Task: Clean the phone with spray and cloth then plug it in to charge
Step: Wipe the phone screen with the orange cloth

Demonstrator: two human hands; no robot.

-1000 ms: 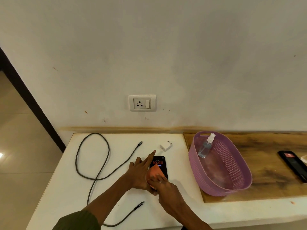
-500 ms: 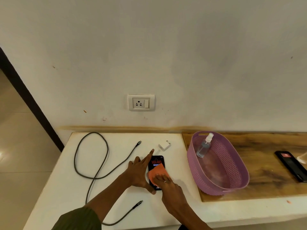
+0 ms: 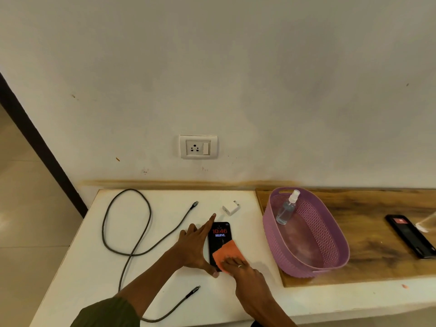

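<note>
Purple basket right of the hands holds one clear spray bottle, leaning on its far wall. Left hand lies flat and open, bracing the lit phone on the bench; right hand presses an orange cloth onto its near half, fingers flat. The phone's near end is hidden under cloth and thumb.

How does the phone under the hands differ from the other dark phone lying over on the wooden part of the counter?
The phone being wiped lies on the white surface; the second phone lies on the wooden surface, right of the purple basket. The first shows a lit clock reading 10:46; the second shows only a small red patch at its top. The first is held by the left hand and partly covered by an orange cloth; the second is untouched. Both are dark and lie flat.
</note>
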